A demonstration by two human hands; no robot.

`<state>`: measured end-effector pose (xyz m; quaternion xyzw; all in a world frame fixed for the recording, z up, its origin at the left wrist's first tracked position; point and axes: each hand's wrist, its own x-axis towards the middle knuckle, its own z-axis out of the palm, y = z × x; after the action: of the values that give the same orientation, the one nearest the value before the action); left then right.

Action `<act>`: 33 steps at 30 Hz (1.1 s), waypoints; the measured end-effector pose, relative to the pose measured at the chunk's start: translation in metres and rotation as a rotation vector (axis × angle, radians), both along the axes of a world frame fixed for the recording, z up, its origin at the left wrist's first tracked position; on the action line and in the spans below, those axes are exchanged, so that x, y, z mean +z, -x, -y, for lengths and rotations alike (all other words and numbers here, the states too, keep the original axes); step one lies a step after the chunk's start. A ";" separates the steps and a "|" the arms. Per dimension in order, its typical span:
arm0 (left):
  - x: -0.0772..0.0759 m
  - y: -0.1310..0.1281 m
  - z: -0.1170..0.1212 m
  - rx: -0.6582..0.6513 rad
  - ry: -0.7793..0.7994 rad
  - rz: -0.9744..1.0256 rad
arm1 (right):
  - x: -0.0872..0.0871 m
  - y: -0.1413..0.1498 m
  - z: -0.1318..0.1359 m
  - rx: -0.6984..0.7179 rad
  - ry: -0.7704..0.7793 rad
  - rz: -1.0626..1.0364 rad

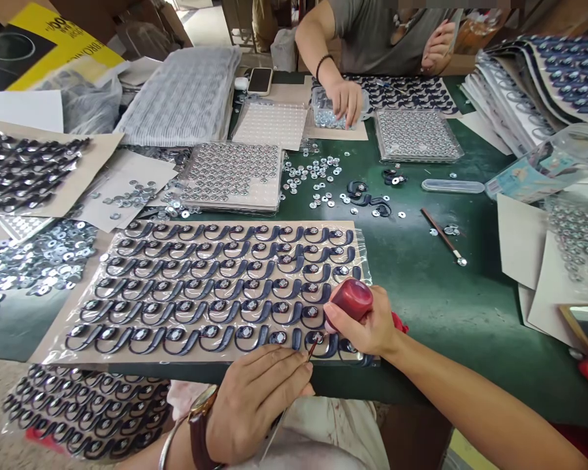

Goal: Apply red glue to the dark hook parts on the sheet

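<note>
My right hand point(372, 320) is wrapped round a red squeeze bottle point(353, 297), tilted over the front right of a sheet of dark curved pieces point(210, 331). Each piece has a hook-like tail and a round part with a shiny centre. My left hand point(262, 398) lies at the sheet's front edge with its fingers together. A thin stick point(312, 350) pokes out past its fingertips, its brown end close to a piece in the front row. The bottle's nozzle is hidden behind my right hand and the bottle.
Loose silver discs point(318, 173) lie scattered beyond the sheet. A tray of discs point(230, 173) and a second tray point(417, 134) stand farther back. A brown stick point(443, 236) rests at the right. Opposite, a co-worker's hand point(345, 101) reaches into a clear box point(323, 117).
</note>
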<state>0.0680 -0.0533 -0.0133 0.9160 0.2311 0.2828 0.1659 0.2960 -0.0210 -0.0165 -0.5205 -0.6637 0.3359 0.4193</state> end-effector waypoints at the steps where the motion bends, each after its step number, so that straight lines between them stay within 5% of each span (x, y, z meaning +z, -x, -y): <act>1: 0.000 0.000 -0.001 0.004 0.027 0.018 | 0.000 0.000 0.000 0.005 0.000 0.002; 14: 0.012 -0.006 -0.018 0.126 0.318 0.142 | -0.009 0.002 0.001 0.023 -0.055 0.003; 20: 0.012 -0.007 -0.020 0.156 0.333 0.150 | -0.001 0.002 0.003 0.051 0.106 -0.178; 24: 0.016 -0.005 -0.018 0.142 0.289 0.186 | 0.018 -0.014 0.001 0.024 0.220 -0.406; 27: 0.020 -0.008 -0.017 0.049 0.193 0.177 | 0.026 -0.031 0.005 -0.051 0.196 -0.372; 33: 0.021 -0.030 -0.017 -0.225 -0.119 -0.015 | 0.007 -0.046 0.027 -0.191 0.019 -0.281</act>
<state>0.0980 -0.0366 0.0073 0.9465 0.1110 0.2688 0.1399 0.3418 -0.0481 -0.0094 -0.5331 -0.5427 0.3703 0.5330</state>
